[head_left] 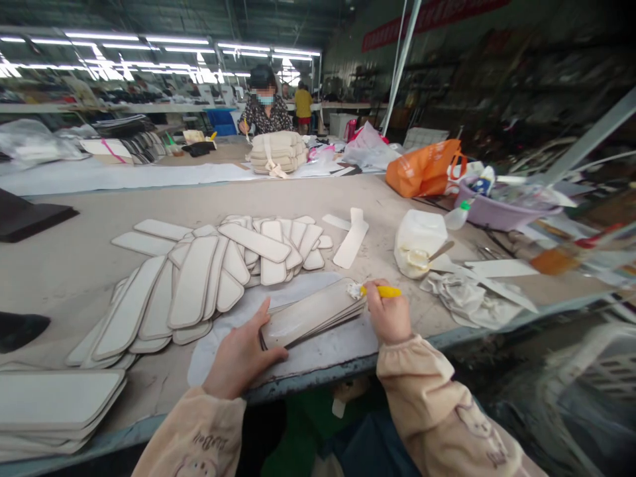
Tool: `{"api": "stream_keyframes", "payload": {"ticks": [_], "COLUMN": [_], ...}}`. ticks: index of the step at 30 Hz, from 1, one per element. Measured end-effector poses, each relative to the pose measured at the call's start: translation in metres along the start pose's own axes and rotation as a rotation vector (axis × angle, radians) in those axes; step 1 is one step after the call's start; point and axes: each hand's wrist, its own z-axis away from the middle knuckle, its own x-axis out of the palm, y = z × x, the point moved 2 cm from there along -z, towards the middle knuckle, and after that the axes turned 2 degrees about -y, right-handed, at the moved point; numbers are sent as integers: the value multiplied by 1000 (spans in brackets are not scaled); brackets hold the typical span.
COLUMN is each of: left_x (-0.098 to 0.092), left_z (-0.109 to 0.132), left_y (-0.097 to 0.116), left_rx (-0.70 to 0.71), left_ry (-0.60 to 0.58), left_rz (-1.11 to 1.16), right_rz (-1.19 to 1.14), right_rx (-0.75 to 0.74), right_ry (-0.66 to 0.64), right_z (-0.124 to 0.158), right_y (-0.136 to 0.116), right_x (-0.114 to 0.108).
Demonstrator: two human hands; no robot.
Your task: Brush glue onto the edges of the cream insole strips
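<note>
My right hand (390, 315) is closed round the yellow handle of a brush (382, 291). Its bristles, covered in white paste, touch the right end of the top panel in a stack of long pale panels (313, 313) with rounded corners. At the stack's left end, my left hand (246, 351) grips it with thumb and fingers on either side. The top panel looks shiny and wet. Beneath the stack lies a white sheet (218, 338) near the table's front edge.
Loose pale panels (193, 281) spread across the left and middle, with another stack (54, 397) at front left. To the right stand a cut-open white jug (421, 238), a crumpled cloth (460, 298), an orange bag (422, 169) and a purple basin (507, 205). A co-worker (265, 106) sits opposite.
</note>
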Motion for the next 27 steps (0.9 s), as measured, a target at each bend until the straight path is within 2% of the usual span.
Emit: {"api": "stream_keyframes", "payload": {"ticks": [4,10,12,15,18,20,23,27], "left_x": [0,-3,-4,-4,-4,-4,-5,-5], "left_z": [0,0,0,1,2,3,3,4], "left_y": [0,6,7,6,4,4,6,8], "left_rx": [2,-20,-20,-13,1,10,14,2], "left_ry": [2,-29,-31,-20,-10,-7,2,-5], "left_rz": [-17,1,8,10,14,22,36,39], "right_rz": [-56,-370,-400,-347,-225,-229,-405,-582], "right_rx": [-56,-331,-372,-284,-154,-82,-62,-121], "right_ry": [-6,-282,-340,-319,-149,-110,-227,-426], "right_z": [10,68,76,63,34,23,34,70], "right_y": [-8,-64,-73,-59,-29,-17,-25,-62], "right_x": [10,39,41,31,14,9,19,42]}}
